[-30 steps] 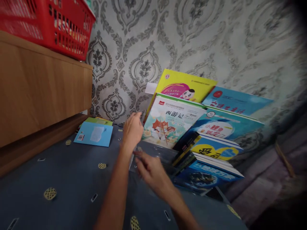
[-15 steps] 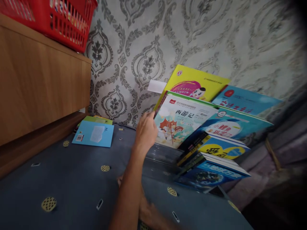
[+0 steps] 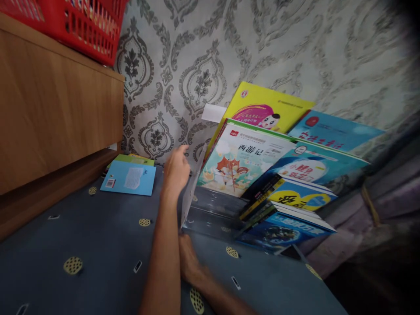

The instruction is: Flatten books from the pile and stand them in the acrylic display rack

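My left hand (image 3: 177,169) is raised in the middle, just left of a clear book stand (image 3: 210,225). It looks open: a finger points out, the others are loosely bent, and nothing shows in it. Below, my right hand (image 3: 187,251) reaches in from the lower right, partly behind the left forearm, near the stand's lower left corner. Its fingers are hidden. Leaning in the stand are a white picture book (image 3: 229,170) with a red umbrella, a yellow book (image 3: 278,103), a teal book (image 3: 315,168), a yellow-and-blue book (image 3: 295,197) and a dark blue book (image 3: 278,234).
At the left, a light blue book (image 3: 127,177) lies on a green one (image 3: 141,160) against the wall. A wooden cabinet (image 3: 62,96) bears a red basket (image 3: 92,30). Patterned wallpaper (image 3: 203,83) rises behind, and dark grey patterned fabric (image 3: 108,245) covers the surface.
My left hand has let go of the white picture book's left edge and moved left, showing the stand's clear side. My right hand has shifted right, toward the stand's corner.
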Tool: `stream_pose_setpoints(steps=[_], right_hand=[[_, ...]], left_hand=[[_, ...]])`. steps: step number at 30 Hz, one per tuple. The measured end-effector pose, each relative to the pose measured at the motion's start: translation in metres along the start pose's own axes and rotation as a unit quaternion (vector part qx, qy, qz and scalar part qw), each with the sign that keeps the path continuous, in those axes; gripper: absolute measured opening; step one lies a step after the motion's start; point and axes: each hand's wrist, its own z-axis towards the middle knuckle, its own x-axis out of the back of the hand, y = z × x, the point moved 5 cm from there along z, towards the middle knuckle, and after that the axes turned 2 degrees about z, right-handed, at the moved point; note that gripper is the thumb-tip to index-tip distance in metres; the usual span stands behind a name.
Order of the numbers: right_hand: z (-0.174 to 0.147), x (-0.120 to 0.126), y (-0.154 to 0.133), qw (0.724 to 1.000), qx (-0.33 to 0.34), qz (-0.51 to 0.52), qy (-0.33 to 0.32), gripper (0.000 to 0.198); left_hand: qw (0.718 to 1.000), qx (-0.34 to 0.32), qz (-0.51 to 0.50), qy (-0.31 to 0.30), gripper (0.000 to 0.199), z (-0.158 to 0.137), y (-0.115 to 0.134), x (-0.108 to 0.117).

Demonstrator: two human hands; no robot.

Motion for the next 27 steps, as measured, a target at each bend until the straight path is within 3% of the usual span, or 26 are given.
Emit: stream_pose_setpoints(steps=[5, 10, 13, 15, 20, 27], right_hand=[[0.019, -0.001, -0.015, 0.999, 0.032, 0.002, -0.009, 0.027], [0.020, -0.005, -0.009, 0.999, 0.040, -0.031, -0.007, 0.027], [0.020, -0.007, -0.008, 0.997, 0.047, -0.058, -0.001, 0.025], [0.020, -0.008, -0.009, 0.996, 0.048, -0.071, 0.004, 0.026], [0.019, -0.007, -0.011, 0.996, 0.053, -0.072, 0.015, 0.026], [0.016, -0.004, -0.015, 0.996, 0.052, -0.073, 0.018, 0.025]], left_hand=[[0.994, 0.075, 0.016, 0.074, 0.045, 0.009, -0.055, 0.025], [0.988, 0.124, 0.076, 0.054, 0.039, 0.007, -0.096, 0.018], [0.947, 0.239, 0.200, 0.080, 0.040, -0.017, -0.129, 0.014], [0.905, 0.312, 0.285, 0.053, 0.045, -0.037, -0.149, 0.008], [0.878, 0.287, 0.383, -0.012, 0.079, -0.064, -0.168, -0.013], [0.836, 0.244, 0.488, -0.046, 0.072, -0.067, -0.164, -0.013]])
